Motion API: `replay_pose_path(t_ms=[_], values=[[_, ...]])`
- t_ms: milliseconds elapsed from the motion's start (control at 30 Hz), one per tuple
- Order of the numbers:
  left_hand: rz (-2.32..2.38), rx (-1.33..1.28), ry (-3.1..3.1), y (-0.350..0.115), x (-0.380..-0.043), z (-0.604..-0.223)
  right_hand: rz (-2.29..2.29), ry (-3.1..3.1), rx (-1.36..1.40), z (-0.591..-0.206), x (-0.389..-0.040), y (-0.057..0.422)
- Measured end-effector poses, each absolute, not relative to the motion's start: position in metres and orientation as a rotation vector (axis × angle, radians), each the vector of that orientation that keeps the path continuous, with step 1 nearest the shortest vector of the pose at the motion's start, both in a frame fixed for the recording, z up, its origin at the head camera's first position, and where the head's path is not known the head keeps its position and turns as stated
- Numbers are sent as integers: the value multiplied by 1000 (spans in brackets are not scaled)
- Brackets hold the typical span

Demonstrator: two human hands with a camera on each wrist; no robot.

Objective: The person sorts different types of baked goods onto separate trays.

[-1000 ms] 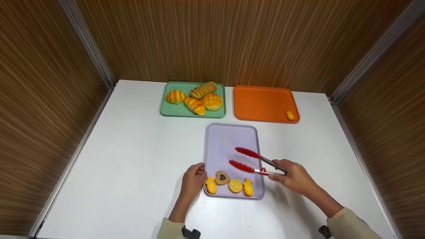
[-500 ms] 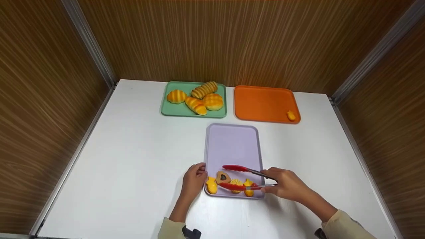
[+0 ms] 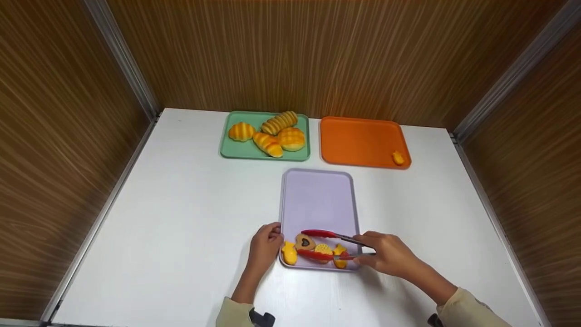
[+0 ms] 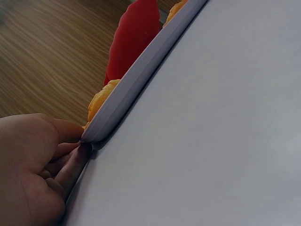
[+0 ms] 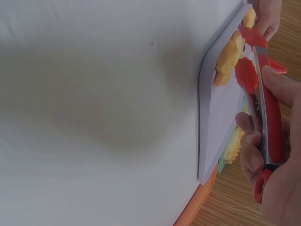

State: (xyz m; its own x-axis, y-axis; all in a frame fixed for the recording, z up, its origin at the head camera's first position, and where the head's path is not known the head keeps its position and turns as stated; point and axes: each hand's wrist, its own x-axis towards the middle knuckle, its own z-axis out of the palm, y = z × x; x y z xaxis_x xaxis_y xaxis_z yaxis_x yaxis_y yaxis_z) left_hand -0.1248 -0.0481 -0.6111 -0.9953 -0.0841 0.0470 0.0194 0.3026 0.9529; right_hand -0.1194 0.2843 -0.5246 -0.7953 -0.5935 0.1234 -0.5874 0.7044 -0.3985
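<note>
My right hand (image 3: 386, 254) grips a pair of red-tipped tongs (image 3: 318, 233) with their arms apart. In the head view, the tips straddle a brown heart-shaped cookie (image 3: 300, 239) with a dark centre. The lower tip passes over a round yellow cookie (image 3: 324, 248) and a pineapple-shaped yellow piece (image 3: 340, 263). Another pineapple-shaped piece (image 3: 289, 254) lies in the near left corner of the lilac tray (image 3: 317, 195). At that tray's left edge, my left hand (image 3: 264, 247) pinches the rim; the left wrist view shows the thumb and fingers (image 4: 70, 169) on it.
Behind stands a green tray (image 3: 231, 152) with several bread rolls (image 3: 268, 144). To its right is an orange tray (image 3: 358, 141) holding one small yellow piece (image 3: 398, 157). Wood-grain panels (image 3: 290, 54) enclose the white table (image 3: 181, 218) at the back and sides.
My right hand has brought the tongs left and toward the near end of the lilac tray, onto the heart cookie, their arms drawing a little closer. My left hand has stayed at the rim.
</note>
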Motion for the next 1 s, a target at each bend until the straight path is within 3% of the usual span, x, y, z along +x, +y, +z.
replay_pose_path(t_ms=[400,1000], values=[[-1800,66,-2486,-49,-124,-610,-800,2896,-972,-527,-121,291],[-1821,71,-2463,-48,-124,-609,-1001,2931,-592,-522,-137,307]])
